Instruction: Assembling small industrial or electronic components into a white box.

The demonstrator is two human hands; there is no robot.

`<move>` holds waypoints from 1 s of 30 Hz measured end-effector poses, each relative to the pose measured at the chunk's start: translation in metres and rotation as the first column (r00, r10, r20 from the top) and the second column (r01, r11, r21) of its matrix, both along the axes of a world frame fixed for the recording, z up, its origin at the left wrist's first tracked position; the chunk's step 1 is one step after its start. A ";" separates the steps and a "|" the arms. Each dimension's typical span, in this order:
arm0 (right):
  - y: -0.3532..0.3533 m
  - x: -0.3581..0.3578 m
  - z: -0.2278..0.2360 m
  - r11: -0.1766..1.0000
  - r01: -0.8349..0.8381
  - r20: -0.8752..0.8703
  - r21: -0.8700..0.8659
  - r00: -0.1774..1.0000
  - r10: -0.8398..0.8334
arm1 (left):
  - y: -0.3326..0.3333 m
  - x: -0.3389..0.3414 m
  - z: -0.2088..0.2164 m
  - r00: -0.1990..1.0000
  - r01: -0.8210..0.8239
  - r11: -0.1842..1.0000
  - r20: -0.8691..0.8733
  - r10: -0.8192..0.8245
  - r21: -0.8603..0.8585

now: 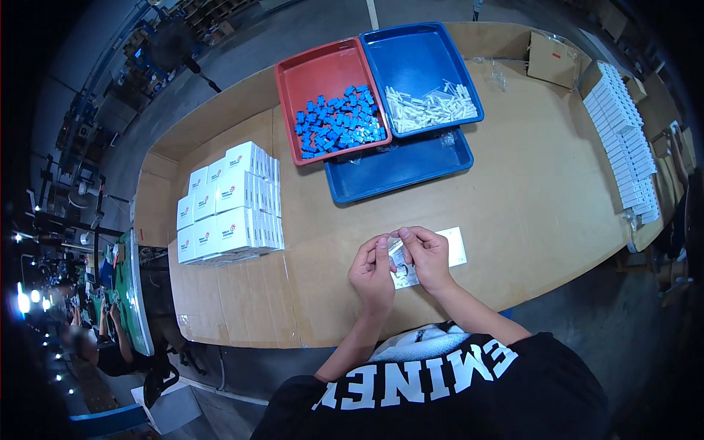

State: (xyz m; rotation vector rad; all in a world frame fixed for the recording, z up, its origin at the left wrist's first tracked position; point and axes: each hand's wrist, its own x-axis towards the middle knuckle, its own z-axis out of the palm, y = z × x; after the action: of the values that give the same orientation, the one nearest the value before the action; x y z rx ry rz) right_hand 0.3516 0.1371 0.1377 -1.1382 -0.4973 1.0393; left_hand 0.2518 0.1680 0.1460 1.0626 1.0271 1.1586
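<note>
Between my hands is a small clear plastic bag (402, 270), with something grey and white showing through it. My left hand (372, 275) pinches its upper edge from the left. From the other side my right hand (428, 258) pinches the same edge, thumb and fingers close to the left ones. Just right of the bag, partly behind my right hand, a flat white card or box (457, 246) lies on the cardboard-covered table (330, 293). What exactly the bag contains is too small to make out.
Beyond my hands, a red tray (323, 70) holds blue parts and a blue tray (411, 59) holds white sticks. Both rest partly over another blue tray (403, 176). Stacked white boxes (233, 198) stand left, more (622, 139) far right. Another person (114, 348) sits at the green table.
</note>
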 end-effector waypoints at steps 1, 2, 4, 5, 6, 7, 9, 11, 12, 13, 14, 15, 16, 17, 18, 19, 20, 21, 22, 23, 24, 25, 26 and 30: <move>0.000 0.000 0.000 1.000 0.015 0.007 0.016 1.000 -0.015 | 0.000 0.000 0.001 0.999 0.004 1.000 -0.043 -0.003 0.023; 0.000 0.000 -0.002 1.000 0.015 0.006 0.017 1.000 -0.015 | 0.002 -0.003 -0.004 0.999 0.004 1.000 -0.043 -0.003 0.023; 0.003 0.000 -0.006 0.975 0.222 -0.057 -0.014 0.973 -0.222 | 0.009 -0.014 -0.016 0.998 -0.031 0.995 -0.060 0.036 0.091; 0.003 0.009 -0.006 0.975 0.223 -0.058 -0.015 0.973 -0.223 | 0.017 -0.021 -0.017 0.997 -0.030 0.995 -0.061 0.035 0.091; 0.003 0.028 -0.005 0.966 0.259 -0.067 0.007 0.964 -0.258 | 0.030 -0.029 -0.015 0.990 -0.139 0.989 -0.025 0.140 0.052; 0.004 0.042 -0.003 0.957 0.288 -0.081 0.029 0.955 -0.285 | 0.041 -0.036 -0.012 0.968 -0.251 0.968 0.004 0.251 0.013; 0.001 0.055 0.008 0.965 0.263 -0.096 0.012 0.961 -0.261 | 0.053 -0.049 -0.002 0.978 -0.203 0.979 -0.041 0.205 0.032; -0.003 0.056 0.011 0.972 0.235 -0.111 -0.009 0.966 -0.234 | 0.050 -0.053 -0.001 0.983 -0.157 0.987 -0.087 0.160 0.045; -0.003 0.054 0.012 0.979 0.203 -0.132 0.003 0.971 -0.201 | 0.047 -0.053 -0.003 0.995 -0.008 1.000 -0.102 0.009 0.002; -0.003 0.052 0.012 0.985 0.171 -0.153 0.015 0.974 -0.167 | 0.044 -0.052 -0.004 0.984 0.139 0.989 -0.111 -0.143 -0.043; -0.002 0.049 0.012 0.986 0.166 -0.155 0.014 0.974 -0.162 | 0.040 -0.048 -0.005 0.984 0.134 0.990 -0.113 -0.138 -0.044; -0.001 0.046 0.012 0.990 0.139 -0.176 0.014 0.975 -0.135 | 0.032 -0.040 -0.002 0.960 0.259 0.962 -0.091 -0.266 -0.084; -0.001 0.043 0.012 0.994 0.111 -0.196 0.014 0.975 -0.106 | 0.026 -0.033 -0.001 0.920 0.378 0.918 -0.063 -0.387 -0.122; -0.001 0.041 0.010 0.994 0.108 -0.197 0.011 0.975 -0.104 | 0.022 -0.030 -0.002 0.921 0.375 0.918 -0.063 -0.385 -0.125; -0.001 0.039 0.008 0.996 0.086 -0.170 0.007 0.982 -0.084 | 0.018 -0.028 -0.002 0.903 0.428 0.892 0.015 -0.430 -0.143; -0.001 0.037 0.007 0.998 0.064 -0.142 0.003 0.988 -0.063 | 0.015 -0.025 -0.001 0.877 0.480 0.864 0.094 -0.470 -0.155; -0.002 0.036 0.006 0.998 0.056 -0.142 -0.001 0.988 -0.056 | 0.012 -0.023 0.001 0.885 0.465 0.866 0.107 -0.452 -0.185; -0.003 0.036 0.005 0.999 0.045 -0.115 -0.010 0.992 -0.046 | 0.012 -0.023 0.000 0.889 0.457 0.869 0.109 -0.444 -0.187; -0.004 0.037 0.005 0.999 0.035 -0.088 -0.020 0.995 -0.036 | 0.012 -0.023 -0.002 0.887 0.462 0.861 0.115 -0.448 -0.213; -0.005 0.037 0.004 0.999 0.026 -0.088 -0.023 0.996 -0.028 | 0.013 -0.023 -0.004 0.884 0.467 0.851 0.122 -0.451 -0.240; -0.006 0.038 0.003 0.998 0.011 -0.078 -0.066 0.997 -0.016 | 0.014 -0.024 -0.006 0.887 0.461 0.854 0.122 -0.445 -0.242; -0.006 0.038 0.003 0.994 -0.004 -0.068 -0.109 0.998 -0.003 | 0.016 -0.026 -0.008 0.884 0.467 0.848 0.120 -0.452 -0.249; -0.005 0.038 0.003 0.994 -0.010 -0.069 -0.112 0.998 0.002 | 0.018 -0.027 -0.009 0.880 0.474 0.842 0.118 -0.459 -0.256; -0.011 0.045 0.002 0.986 -0.122 -0.094 -0.116 0.989 0.111 | 0.017 -0.031 -0.004 0.887 0.462 0.852 0.134 -0.443 -0.244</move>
State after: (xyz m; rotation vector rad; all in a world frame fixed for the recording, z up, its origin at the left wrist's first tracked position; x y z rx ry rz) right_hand 0.3970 0.1264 0.1395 -1.1766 -0.4402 1.2293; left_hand 0.2212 0.1849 0.1419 0.9668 0.7893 0.6450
